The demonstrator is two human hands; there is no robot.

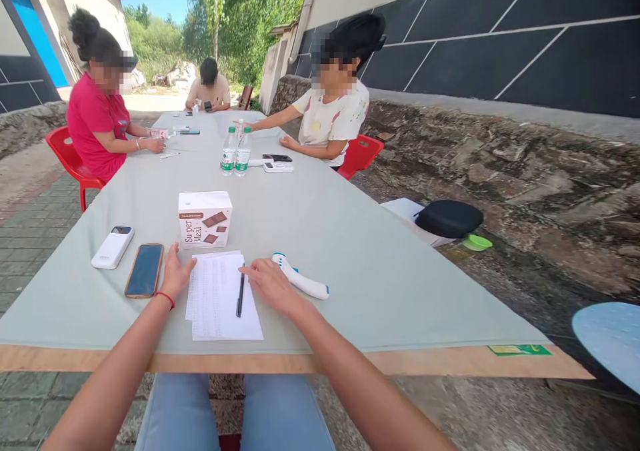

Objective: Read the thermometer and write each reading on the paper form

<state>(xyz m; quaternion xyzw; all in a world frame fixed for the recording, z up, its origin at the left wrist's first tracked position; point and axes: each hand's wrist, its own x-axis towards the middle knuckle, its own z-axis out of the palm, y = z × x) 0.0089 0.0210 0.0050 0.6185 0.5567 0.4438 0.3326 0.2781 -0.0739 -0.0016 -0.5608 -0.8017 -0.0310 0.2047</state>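
Observation:
Printed sheets of paper [215, 304] lie in front of me, slightly fanned, with a black pen [241, 298] on top. My left hand [175, 274] rests at their upper left edge, thumb and fingers apart, holding nothing. At the right edge is my right hand [270, 281], palm down, its fingertips at the pen's upper end; I see no grip around the pen. A white and blue infrared thermometer [303, 281] lies just beyond my right hand. A white and brown box [205, 221] stands behind the papers. Left of my left hand lies a smartphone [145, 271].
A white power bank [113, 247] lies at the left. Farther up the cloth-covered table [380, 291] stand water bottles [235, 151], with a dark phone [277, 158] beside them. Several people sit around the table. A black case [449, 218] is off to the right.

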